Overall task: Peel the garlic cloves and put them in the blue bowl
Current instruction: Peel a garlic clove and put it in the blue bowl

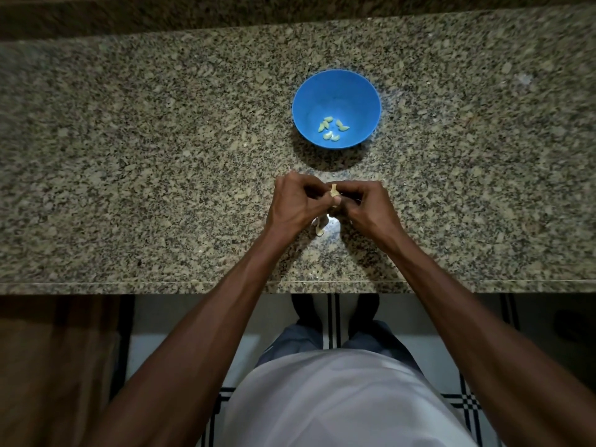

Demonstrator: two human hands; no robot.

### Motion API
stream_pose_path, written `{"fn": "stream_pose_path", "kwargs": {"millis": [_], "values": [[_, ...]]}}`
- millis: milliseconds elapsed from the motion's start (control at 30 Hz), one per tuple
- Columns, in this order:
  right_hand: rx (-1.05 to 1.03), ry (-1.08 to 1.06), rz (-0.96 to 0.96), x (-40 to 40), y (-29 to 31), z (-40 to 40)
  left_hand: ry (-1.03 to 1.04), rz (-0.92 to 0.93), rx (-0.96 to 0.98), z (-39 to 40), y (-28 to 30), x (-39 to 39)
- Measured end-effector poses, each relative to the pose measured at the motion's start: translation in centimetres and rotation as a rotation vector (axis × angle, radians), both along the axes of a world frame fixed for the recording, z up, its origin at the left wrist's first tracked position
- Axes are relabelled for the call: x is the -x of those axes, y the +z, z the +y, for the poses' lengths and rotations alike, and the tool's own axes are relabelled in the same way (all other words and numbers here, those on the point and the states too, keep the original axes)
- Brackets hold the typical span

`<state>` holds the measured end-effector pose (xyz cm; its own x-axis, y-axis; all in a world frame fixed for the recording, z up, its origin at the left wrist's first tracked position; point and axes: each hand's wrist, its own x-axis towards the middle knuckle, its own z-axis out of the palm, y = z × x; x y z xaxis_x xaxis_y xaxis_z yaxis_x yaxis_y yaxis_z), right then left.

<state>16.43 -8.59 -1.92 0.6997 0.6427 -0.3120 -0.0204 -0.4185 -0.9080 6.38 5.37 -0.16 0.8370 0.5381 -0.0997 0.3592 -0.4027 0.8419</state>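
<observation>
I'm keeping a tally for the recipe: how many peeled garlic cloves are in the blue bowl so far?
6, all on the near side of the blue bowl: two touching at left, two at right, two nearest. Small; some may overlap. Another clove is between both hands.

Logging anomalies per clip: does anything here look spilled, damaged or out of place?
Nothing stands out. The blue bowl sits upright with peeled cloves inside; both hands pinch a garlic clove. Scraps on the counter look like peel.

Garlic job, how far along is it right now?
Done: about six peeled cloves lie in the blue bowl. In hand: left hand and right hand pinch one clove, peeling it. Left: bowl it; scraps lie below the hands.
</observation>
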Motion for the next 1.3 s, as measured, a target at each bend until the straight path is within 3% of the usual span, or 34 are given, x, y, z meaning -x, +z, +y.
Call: {"fn": "stream_pose_path", "kwargs": {"millis": [333,567,733,833,1100,1300], "values": [[0.015,-0.064,-0.032,0.7,-0.6,-0.1,0.115,0.032,-0.067,-1.6,-1.0,-0.2],[-0.023,-0.034,0.035,0.5,-0.4,-0.4,0.135,0.035,0.080,-1.0,-1.5,0.4],[0.042,0.089,-0.044,0.0,0.1,-0.4,-0.095,0.137,-0.021,0.7,-0.2,0.1],[0.045,0.109,-0.077,-0.3,-0.1,-0.1,-0.114,0.176,-0.073,1.1,-0.1,-0.2],[0.060,0.034,-0.130,0.1,-0.9,0.2,0.129,0.129,-0.049,-0.9,-1.3,-0.6],[0.010,0.018,-0.031,-0.1,-1.1,0.0,0.141,0.081,-0.054,-1.3,-1.8,0.1]]}}
